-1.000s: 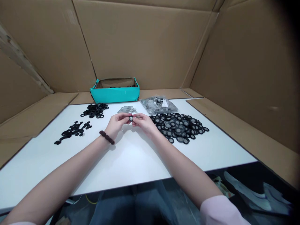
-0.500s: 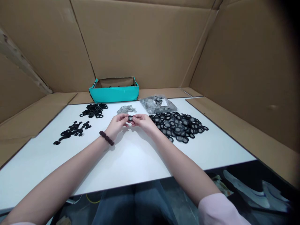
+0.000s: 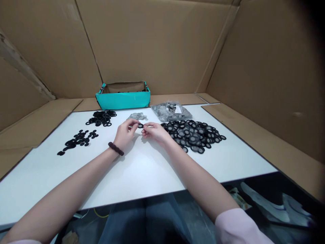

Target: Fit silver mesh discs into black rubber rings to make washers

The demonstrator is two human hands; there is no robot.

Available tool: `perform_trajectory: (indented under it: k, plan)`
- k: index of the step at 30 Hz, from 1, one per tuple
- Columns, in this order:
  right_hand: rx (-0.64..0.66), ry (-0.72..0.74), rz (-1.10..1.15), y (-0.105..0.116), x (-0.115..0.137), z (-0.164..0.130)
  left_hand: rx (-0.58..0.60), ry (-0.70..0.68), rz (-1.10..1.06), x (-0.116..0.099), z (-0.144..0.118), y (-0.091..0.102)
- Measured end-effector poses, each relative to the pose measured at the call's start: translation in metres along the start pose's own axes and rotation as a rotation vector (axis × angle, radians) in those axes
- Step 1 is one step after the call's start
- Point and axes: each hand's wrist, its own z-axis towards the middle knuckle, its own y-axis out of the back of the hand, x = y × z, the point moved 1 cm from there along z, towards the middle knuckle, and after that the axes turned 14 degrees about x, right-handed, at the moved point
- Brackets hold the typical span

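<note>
Between my two hands, above the middle of the white table, is a small black ring with a paler centre. My left hand pinches its left side between thumb and finger. The fingertips of my right hand close on its right edge. Just beyond my hands lies a small pile of pale grey discs. To the right of my right hand spreads a large heap of black rings with grey centres.
Plain black rings lie at the back left, with small black discs nearer. A turquoise box stands behind the white table. Beside it rests a clear bag of grey discs. Cardboard walls enclose the table.
The ring has tilted flatter between my fingers, so its pale centre shows less. My left hand has turned slightly, its back raised. The piles look the same.
</note>
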Motion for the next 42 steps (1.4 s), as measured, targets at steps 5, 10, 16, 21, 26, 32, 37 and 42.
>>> perform_trajectory:
  k: [5,10,16,21,26,32,37,42]
  plan:
    - [-0.022,0.073,0.089,0.001,0.002,0.000,0.070,-0.128,0.180,-0.002,-0.002,0.000]
    - [-0.088,0.142,0.013,0.004,0.001,0.002,0.046,0.001,-0.100,0.005,0.001,-0.001]
    - [-0.088,0.164,-0.130,0.003,-0.002,0.006,0.051,0.103,-0.199,0.007,0.004,-0.003]
    - [-0.068,0.195,-0.259,0.001,-0.006,0.006,0.022,0.117,-0.127,0.004,0.002,-0.004]
    - [-0.061,0.256,-0.406,0.001,-0.007,0.004,0.045,0.141,-0.073,0.001,0.000,-0.003]
    - [-0.078,0.325,-0.493,-0.002,-0.011,0.005,0.064,0.172,0.082,-0.002,0.000,-0.003]
    - [-0.089,0.418,-0.519,-0.005,-0.012,0.003,0.076,0.199,-0.073,-0.002,0.001,-0.003]
    - [-0.002,0.402,-0.472,-0.004,-0.011,0.004,0.121,0.222,-0.263,-0.004,0.002,-0.003]
